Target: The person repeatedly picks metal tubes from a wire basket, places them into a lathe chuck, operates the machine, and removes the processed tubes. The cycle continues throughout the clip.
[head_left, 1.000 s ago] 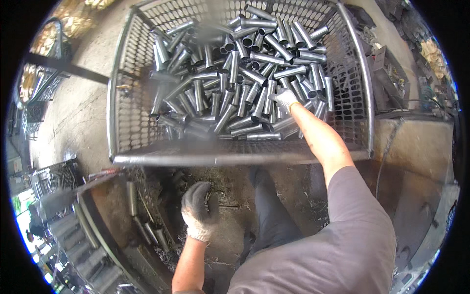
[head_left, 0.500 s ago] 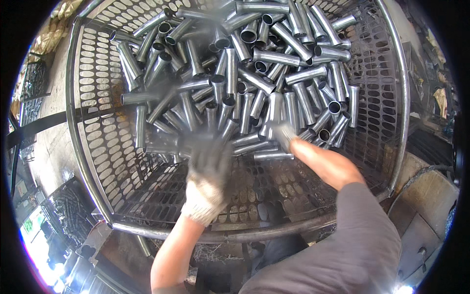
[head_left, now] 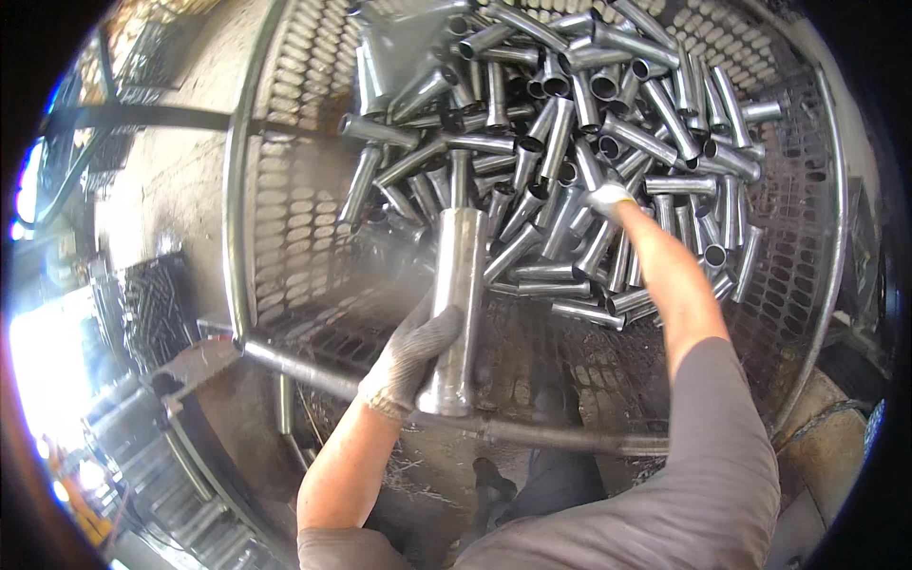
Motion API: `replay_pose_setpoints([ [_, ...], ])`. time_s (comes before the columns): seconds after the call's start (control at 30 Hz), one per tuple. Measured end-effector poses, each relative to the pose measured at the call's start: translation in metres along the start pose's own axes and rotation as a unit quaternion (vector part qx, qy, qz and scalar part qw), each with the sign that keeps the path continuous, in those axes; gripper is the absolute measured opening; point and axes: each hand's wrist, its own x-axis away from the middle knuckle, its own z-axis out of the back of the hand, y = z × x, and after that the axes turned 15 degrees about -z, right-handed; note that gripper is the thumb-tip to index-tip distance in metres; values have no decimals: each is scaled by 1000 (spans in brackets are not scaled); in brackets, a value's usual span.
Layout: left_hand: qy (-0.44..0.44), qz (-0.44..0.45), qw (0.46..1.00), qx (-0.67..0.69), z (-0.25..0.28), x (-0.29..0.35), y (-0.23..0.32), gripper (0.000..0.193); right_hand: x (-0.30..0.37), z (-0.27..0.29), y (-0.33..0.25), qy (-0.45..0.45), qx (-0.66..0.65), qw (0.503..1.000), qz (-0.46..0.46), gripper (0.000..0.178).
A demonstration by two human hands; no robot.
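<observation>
My left hand (head_left: 427, 350), in a grey and white knit glove, is closed around a shiny metal tube (head_left: 460, 285) with a flared lower end. This tube stands nearly upright over the near side of a wire-mesh bin. Farther in, my gloved right hand (head_left: 608, 197) reaches down onto the heap of similar metal tubes (head_left: 638, 141). Its fingers are partly hidden and blurred among the tubes, so their grip does not show. The heaped tubes lie at many angles, several with open ends turned up.
The bin has a round metal rim (head_left: 237, 218) and perforated walls (head_left: 294, 204). Outside it to the left stand another crate of dark parts (head_left: 147, 309) and some metal equipment (head_left: 180, 446). A dark bar (head_left: 142, 117) crosses to the bin's left side.
My left hand has come up from the heap's near edge with a metal tube in it. The view has shifted left, and my right hand has moved deeper into the heap.
</observation>
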Motion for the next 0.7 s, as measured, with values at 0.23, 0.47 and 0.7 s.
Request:
replay_pose_setpoints([
  [0.23,-1,-90,947,309,43,201,-34,85,300,89,39,-167,-174,946,216,48],
  [0.47,206,-184,961,32,68,464,-130,64,684,-50,-47,-81,-30,749,657,62],
  [0.7,395,-304,849,174,92,801,-332,63,951,-276,-3,-364,110,762,524,45],
])
